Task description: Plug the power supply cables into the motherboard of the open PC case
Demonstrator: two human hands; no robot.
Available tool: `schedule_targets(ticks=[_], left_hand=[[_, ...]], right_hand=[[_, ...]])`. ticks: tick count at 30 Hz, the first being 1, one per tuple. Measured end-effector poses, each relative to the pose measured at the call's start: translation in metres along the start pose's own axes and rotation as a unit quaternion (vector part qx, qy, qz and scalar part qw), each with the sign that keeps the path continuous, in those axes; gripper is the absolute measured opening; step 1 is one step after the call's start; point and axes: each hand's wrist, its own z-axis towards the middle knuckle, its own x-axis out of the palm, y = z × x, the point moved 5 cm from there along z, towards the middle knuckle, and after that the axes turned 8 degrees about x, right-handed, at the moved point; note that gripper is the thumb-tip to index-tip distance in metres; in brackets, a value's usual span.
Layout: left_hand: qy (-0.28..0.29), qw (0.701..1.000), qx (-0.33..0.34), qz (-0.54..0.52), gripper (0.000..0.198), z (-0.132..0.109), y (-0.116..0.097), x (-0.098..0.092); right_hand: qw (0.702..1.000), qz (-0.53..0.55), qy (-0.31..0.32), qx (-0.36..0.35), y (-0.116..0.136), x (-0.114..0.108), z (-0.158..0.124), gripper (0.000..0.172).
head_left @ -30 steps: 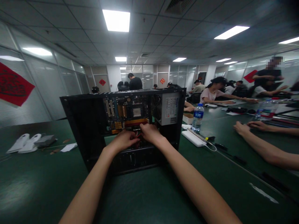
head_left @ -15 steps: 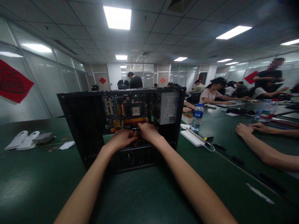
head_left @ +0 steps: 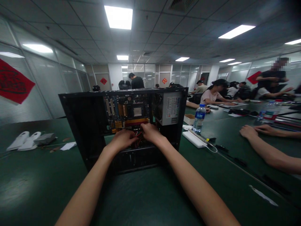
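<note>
An open black computer case point(head_left: 81, 125) stands in front of me with its inside facing me. Within it are a motherboard point(head_left: 138, 102) with a bare square processor and, at the upper right, a grey power supply point(head_left: 171, 108). My left hand point(head_left: 124, 139) is closed at the motherboard's lower edge, its fingertips pinching thin red and dark wires point(head_left: 138, 138). Just right of it, my right hand point(head_left: 151, 131) reaches in with fingers bent together by the lower memory slots point(head_left: 137, 121). What its fingertips hold is hidden.
Right of the case are a water bottle point(head_left: 199, 117), a small box point(head_left: 188, 118), a white power strip point(head_left: 194, 139) and cables. Another person's arms point(head_left: 265, 146) rest on the green table point(head_left: 131, 194). White slippers point(head_left: 28, 140) and a grey lump point(head_left: 45, 138) lie left.
Both hands stay at nearly the same place in the case, with slight finger movement around the wires. The whole view has shifted very slightly.
</note>
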Motion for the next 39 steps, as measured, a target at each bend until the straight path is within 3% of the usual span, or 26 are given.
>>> schedule_targets(ticks=[9, 12, 18, 29, 39], left_hand=[[-0.022, 1.0, -0.005, -0.015, 0.029, 0.0, 0.0, -0.003], [-0.038, 0.999, -0.011, -0.013, 0.038, -0.001, 0.001, -0.004], [-0.01, 1.0, 0.018, 0.007, 0.043, -0.001, -0.004, -0.003], [-0.01, 1.0, 0.007, 0.021, 0.043, -0.004, -0.007, -0.003], [-0.063, 0.995, -0.075, 0.02, 0.034, -0.004, 0.008, -0.003]], right_hand=[[1.0, 0.002, -0.017, -0.019, 0.001, 0.0, 0.0, 0.023], [0.999, 0.016, -0.015, -0.025, 0.001, 0.0, 0.0, 0.022], [0.999, 0.039, -0.009, -0.032, -0.002, 0.003, 0.003, 0.025], [0.999, 0.048, -0.02, 0.005, -0.007, 0.005, 0.007, 0.026], [0.996, 0.085, -0.026, -0.015, -0.002, 0.004, 0.007, 0.023]])
